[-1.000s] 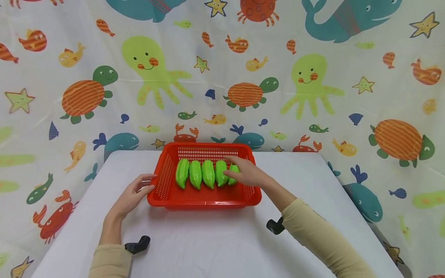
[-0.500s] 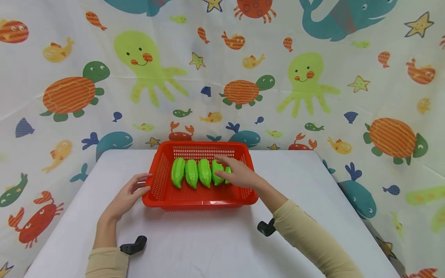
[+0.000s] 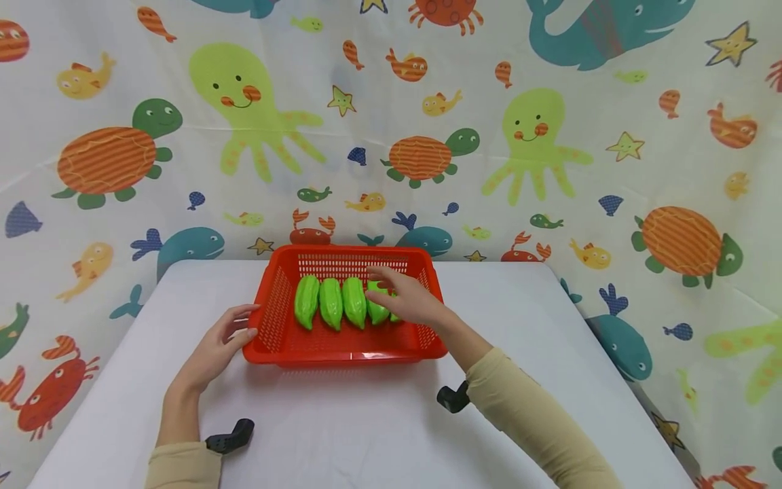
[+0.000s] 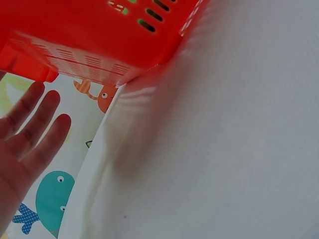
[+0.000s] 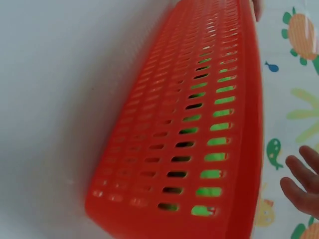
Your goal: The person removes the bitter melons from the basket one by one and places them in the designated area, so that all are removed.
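A red perforated plastic basket (image 3: pixel 354 353) rests near the far side of the table. Inside, several bright green, ridged, tapered vegetables (image 3: pixel 330 303) lie side by side in a row. My left hand (image 3: pixel 214 350) is at the basket's left rim, its fingers loosely extended; whether the fingertips touch the rim is unclear. Over the row's right end hovers my right hand (image 3: pixel 406 297), thumb and fingers apart, nothing between them. It partly hides the rightmost vegetables. In the right wrist view, its fingers (image 5: pixel 299 172) appear beyond the basket's side, and green shows through the slots.
A white-covered table (image 3: pixel 342 428) extends around the basket. Behind it hangs a curtain (image 3: pixel 366 102) printed with sea animals. A black device (image 3: pixel 231 437) is at the left wrist and another black device (image 3: pixel 453 399) at the right.
The head view has turned slightly, so the scene slides left. My right hand has shifted a little left over the basket, covering more of the rightmost vegetables. The left hand stays beside the rim.
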A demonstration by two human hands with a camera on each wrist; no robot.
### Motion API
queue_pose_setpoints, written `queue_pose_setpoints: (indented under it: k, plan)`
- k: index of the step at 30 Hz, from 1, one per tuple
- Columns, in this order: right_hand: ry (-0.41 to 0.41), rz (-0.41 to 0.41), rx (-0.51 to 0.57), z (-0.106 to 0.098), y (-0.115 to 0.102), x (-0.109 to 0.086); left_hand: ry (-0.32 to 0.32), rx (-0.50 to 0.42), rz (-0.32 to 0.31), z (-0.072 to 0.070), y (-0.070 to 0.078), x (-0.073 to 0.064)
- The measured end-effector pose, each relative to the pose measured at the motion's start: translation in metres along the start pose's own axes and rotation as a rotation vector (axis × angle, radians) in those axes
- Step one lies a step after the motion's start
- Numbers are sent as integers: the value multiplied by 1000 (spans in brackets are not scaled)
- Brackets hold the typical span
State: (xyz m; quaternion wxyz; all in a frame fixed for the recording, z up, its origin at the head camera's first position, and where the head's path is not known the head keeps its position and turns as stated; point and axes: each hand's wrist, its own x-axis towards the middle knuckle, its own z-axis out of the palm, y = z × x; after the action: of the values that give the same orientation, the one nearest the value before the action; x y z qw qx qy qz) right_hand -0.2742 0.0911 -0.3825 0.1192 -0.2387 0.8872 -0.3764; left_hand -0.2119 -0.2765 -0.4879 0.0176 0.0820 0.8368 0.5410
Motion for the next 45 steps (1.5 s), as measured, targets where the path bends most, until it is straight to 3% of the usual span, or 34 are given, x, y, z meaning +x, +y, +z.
queue_pose_setpoints:
  k: [8, 16, 28, 34, 45]
  plan:
    - [93, 79, 100, 1, -22, 27, -28, 13, -2, -5, 2, 0]
    - [50, 75, 131, 8, -46, 71, -52, -21, -10, -7, -2, 2]
    - [15, 46, 62, 35, -42, 119, -79, -34, -11, -9, -9, 10]
    - [-1, 104, 31, 46, -42, 129, -82, -33, -10, -11, -9, 13]
    - [23, 146, 105, 62, -31, 143, -88, -24, -8, -17, -11, 18]
